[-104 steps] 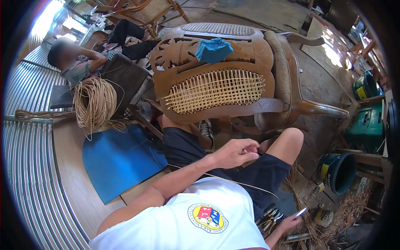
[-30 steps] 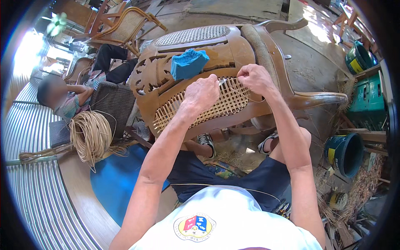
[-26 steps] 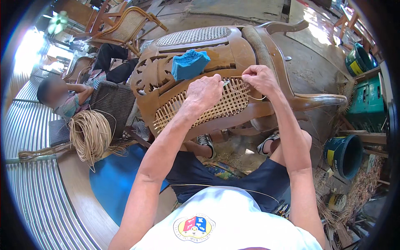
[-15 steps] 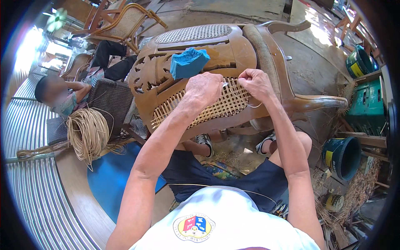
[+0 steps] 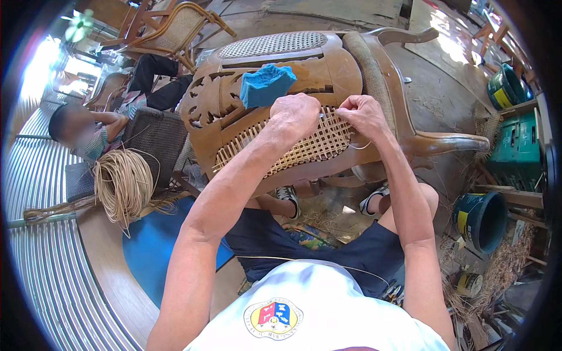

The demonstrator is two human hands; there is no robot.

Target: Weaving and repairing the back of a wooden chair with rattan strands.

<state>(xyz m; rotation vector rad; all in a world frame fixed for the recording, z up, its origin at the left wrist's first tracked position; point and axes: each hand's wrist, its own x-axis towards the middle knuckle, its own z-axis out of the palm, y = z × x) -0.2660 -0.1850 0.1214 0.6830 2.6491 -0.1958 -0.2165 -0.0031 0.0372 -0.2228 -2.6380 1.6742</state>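
Note:
A brown carved wooden chair (image 5: 345,70) lies tipped over before me, with an open-weave cane panel (image 5: 316,143) on its near side. My left hand (image 5: 297,115) is closed at the panel's upper edge; a small pale tip shows by its fingers, and what it grips is mostly hidden. Just right of it, my right hand (image 5: 364,117) pinches at the panel's right end. From below its fingers a thin cane strand (image 5: 362,147) curves out. Loose strand ends stick out at the panel's left. A blue sponge-like block (image 5: 266,86) rests on the wood behind my left hand.
At the left hangs a coil of cane (image 5: 124,186), beside a dark woven chair (image 5: 155,140) and a reclining person (image 5: 99,128). A dark bucket (image 5: 480,219) and a green crate (image 5: 515,146) stand on the right. Cane scraps litter the floor.
My left hand has shifted slightly right and away from me along the panel edge. The right hand has moved slightly, its fingers tilted closer to the weave. The chair is nearly unmoved.

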